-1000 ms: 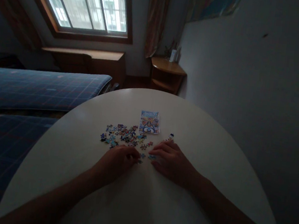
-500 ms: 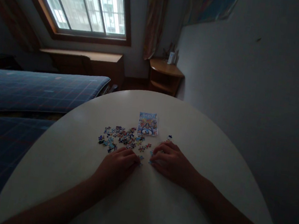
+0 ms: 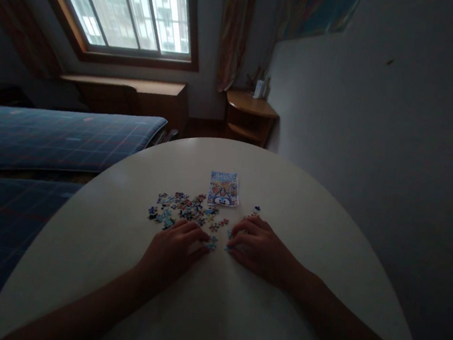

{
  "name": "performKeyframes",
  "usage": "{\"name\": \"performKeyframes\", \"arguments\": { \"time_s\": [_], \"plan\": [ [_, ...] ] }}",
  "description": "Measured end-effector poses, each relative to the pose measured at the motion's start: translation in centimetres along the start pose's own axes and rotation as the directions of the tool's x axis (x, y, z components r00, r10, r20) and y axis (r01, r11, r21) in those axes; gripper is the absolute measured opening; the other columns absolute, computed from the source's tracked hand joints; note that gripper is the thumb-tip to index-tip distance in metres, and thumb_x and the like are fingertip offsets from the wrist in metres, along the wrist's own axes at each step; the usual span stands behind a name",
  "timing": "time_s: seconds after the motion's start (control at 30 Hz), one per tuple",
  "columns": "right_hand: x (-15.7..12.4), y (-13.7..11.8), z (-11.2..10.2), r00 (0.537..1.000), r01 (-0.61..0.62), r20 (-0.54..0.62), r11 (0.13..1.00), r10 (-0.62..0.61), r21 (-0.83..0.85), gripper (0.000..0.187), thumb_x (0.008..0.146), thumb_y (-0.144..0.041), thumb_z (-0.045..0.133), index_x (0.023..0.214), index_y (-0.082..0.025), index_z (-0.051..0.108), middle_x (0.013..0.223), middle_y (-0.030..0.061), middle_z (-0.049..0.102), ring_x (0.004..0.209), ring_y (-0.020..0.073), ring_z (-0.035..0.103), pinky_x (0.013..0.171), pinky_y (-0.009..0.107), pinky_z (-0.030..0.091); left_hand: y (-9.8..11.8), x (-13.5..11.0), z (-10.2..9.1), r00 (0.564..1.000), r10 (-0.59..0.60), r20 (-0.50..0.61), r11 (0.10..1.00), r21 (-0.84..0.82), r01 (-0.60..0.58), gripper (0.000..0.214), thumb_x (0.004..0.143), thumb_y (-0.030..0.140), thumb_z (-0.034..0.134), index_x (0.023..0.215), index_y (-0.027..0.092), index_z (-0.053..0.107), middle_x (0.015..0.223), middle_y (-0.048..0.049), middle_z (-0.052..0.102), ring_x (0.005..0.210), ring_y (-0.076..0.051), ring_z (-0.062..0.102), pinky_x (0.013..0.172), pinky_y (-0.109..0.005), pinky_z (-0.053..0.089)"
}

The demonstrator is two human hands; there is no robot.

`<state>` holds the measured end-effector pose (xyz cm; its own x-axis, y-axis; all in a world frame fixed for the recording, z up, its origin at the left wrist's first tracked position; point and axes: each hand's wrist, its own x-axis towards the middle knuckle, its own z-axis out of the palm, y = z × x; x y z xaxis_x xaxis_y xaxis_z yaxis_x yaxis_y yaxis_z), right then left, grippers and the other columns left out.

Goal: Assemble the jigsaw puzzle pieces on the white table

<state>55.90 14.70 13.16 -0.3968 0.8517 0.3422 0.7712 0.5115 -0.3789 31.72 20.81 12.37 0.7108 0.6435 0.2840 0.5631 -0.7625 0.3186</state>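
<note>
My left hand [image 3: 177, 246] rests on the table, its thumb and index finger closed around the edge of some light-blue puzzle pieces [image 3: 212, 243]. Facing it across a narrow gap, my right hand [image 3: 256, 247] has its fingers curled down over other blue puzzle pieces [image 3: 229, 236], which it mostly covers. Beyond my left hand spreads a loose pile of small mixed puzzle pieces [image 3: 189, 208]. A small printed picture sheet [image 3: 224, 189] with a blue cartoon figure lies behind the hands. One dark-blue piece [image 3: 257, 209] sits just past my right fingers.
The round white table [image 3: 289, 193] fills the middle of the view. To the left is a bed with a plaid mattress [image 3: 58, 137]. A wooden desk [image 3: 162, 87] stands under the window, a corner shelf [image 3: 252, 105] behind the table, a wall [image 3: 357, 130] on the right.
My left hand has drawn slightly left, its thumb and index finger parting a little, so more of the light-blue pieces shows. My right hand has hardly moved.
</note>
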Motion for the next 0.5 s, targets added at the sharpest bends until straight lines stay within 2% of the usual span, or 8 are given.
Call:
{"name": "performKeyframes", "arguments": {
  "time_s": [0.33,0.5],
  "plan": [
    [0.0,0.1,0.3,1.0,0.005,-0.012,1.0,-0.005,0.003,0.004,0.086,-0.025,0.069,0.088,-0.022,0.069,0.097,0.0039,0.068,0.101,0.0212,0.058,0.099,0.041,0.041,-0.2,0.1,0.4,0.997,0.063,0.046,0.998,-0.029,-0.062,0.005,0.087,0.023,0.068,0.086,0.026,0.073,0.086,0.0003,0.069,0.082,-0.017,0.061,0.07,-0.027,0.052],
    [-0.1,0.2,0.4,1.0,-0.003,-0.01,1.0,0.003,0.017,0.004,0.084,-0.024,0.07,0.087,-0.022,0.068,0.098,0.0036,0.067,0.101,0.0216,0.058,0.099,0.042,0.04,-0.6,0.1,0.8,0.995,0.102,0.008,0.994,-0.049,-0.101,0.008,0.088,0.023,0.067,0.088,0.027,0.073,0.088,-0.0007,0.068,0.084,-0.017,0.06,0.07,-0.027,0.052]
  ]
}}
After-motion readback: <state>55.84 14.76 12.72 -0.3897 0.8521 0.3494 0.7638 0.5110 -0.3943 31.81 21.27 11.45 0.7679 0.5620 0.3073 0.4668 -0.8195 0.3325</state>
